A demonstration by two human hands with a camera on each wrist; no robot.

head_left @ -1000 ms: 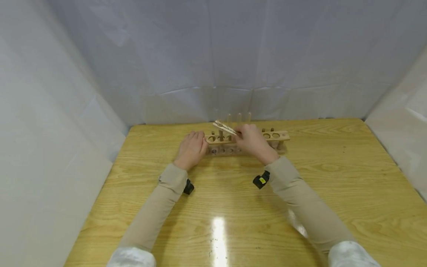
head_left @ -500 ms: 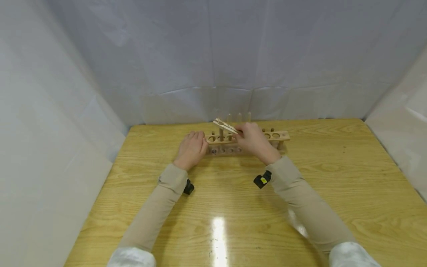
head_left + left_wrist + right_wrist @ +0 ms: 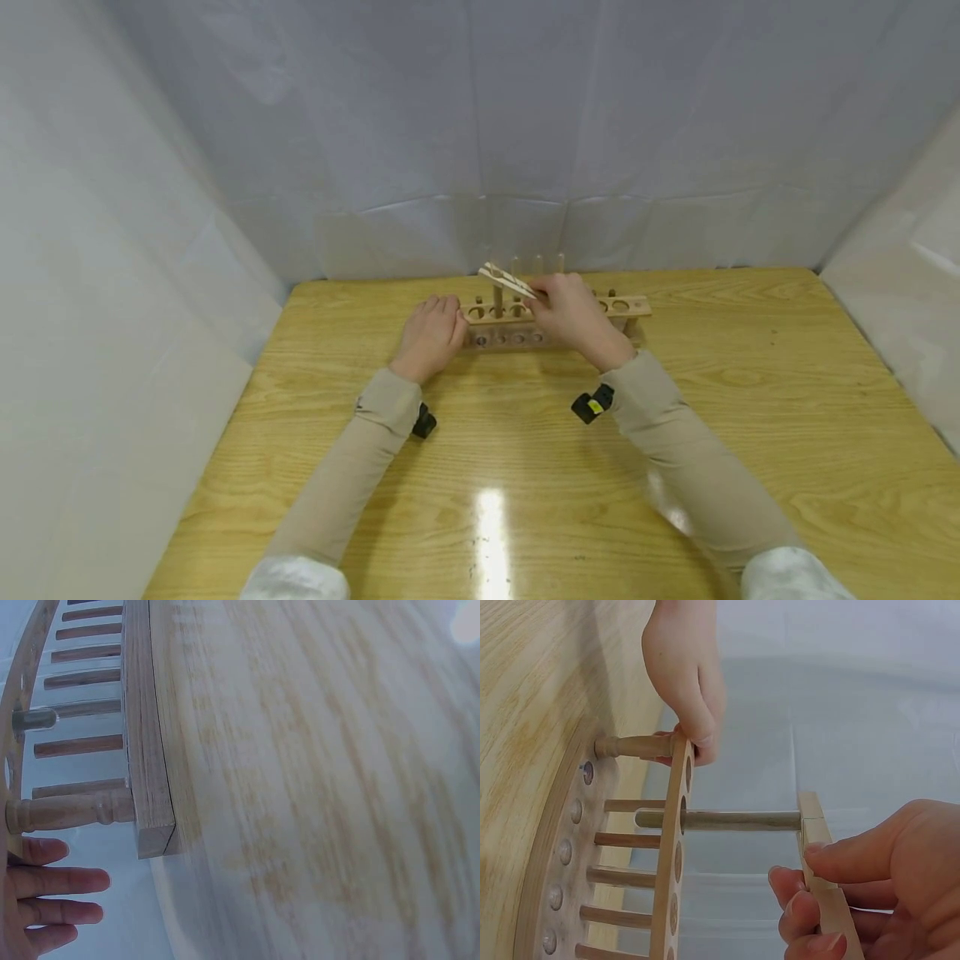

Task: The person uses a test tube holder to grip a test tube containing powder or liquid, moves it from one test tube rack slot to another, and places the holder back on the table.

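Observation:
My left hand (image 3: 430, 335) grips the left end of a wooden test tube rack (image 3: 637, 306), thumb on the top board in the right wrist view. With my right hand (image 3: 573, 315) I pinch a wooden test tube holder (image 3: 506, 281) between thumb and fingers. The holder's jaws are around the upper end of a clear glass test tube (image 3: 742, 820). This tube passes through a hole in the rack's top board (image 3: 669, 862). Its rounded bottom (image 3: 37, 718) hangs just below that board, above the base (image 3: 142, 735).
Several wooden pegs (image 3: 626, 840) stand along the rack's back. Upturned glass tubes (image 3: 538, 265) rise behind the rack near my right hand. The rack stands near the back of the wooden table (image 3: 360, 500), before a pale sheet (image 3: 675, 125).
My right hand has risen slightly, lifting the test tube holder and its tube a little. The left hand stays in place on the rack.

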